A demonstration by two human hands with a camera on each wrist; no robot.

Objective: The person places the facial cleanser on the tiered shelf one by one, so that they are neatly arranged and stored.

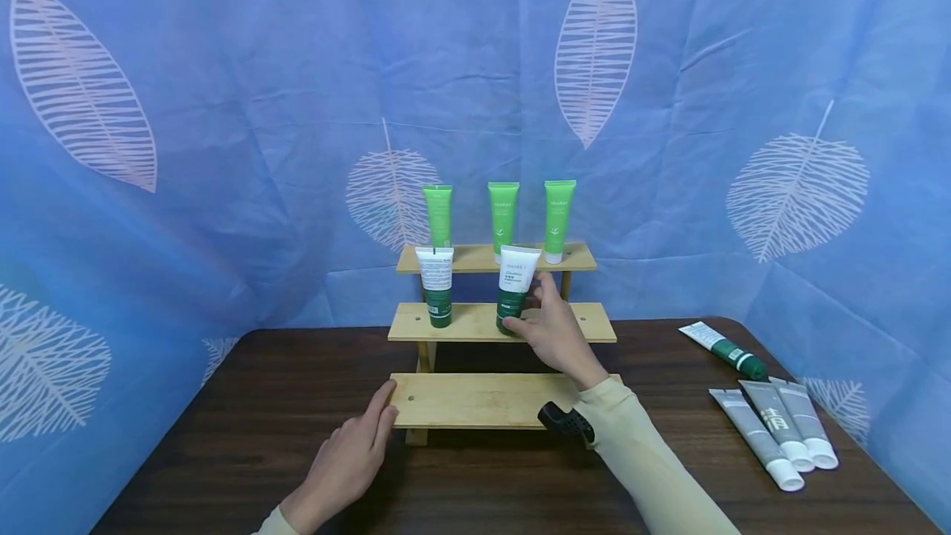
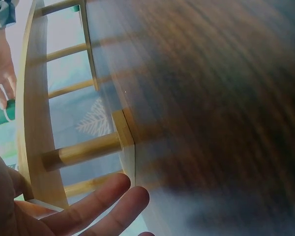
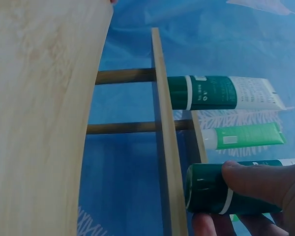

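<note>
A three-tier wooden stand (image 1: 475,403) is on the dark table. My right hand (image 1: 557,337) grips a white-and-green squeeze tube (image 1: 518,272) at the middle shelf, thumb on its green lower part. The tube leans slightly, cap down; whether its base touches the shelf, I cannot tell. Left of it, a matching tube (image 1: 437,283) stands upright on the same shelf. My left hand (image 1: 343,456) touches the left end of the bottom shelf, and its fingers (image 2: 101,199) extend loosely in the left wrist view. Bright green tubes (image 1: 559,220) stand along the top shelf.
At the table's right lie another white-and-green tube (image 1: 724,349) and three grey tubes (image 1: 758,436) with white caps. Behind the stand hangs a blue cloth (image 1: 475,64) with white leaf prints. A black band (image 1: 566,421) sits on the right wrist.
</note>
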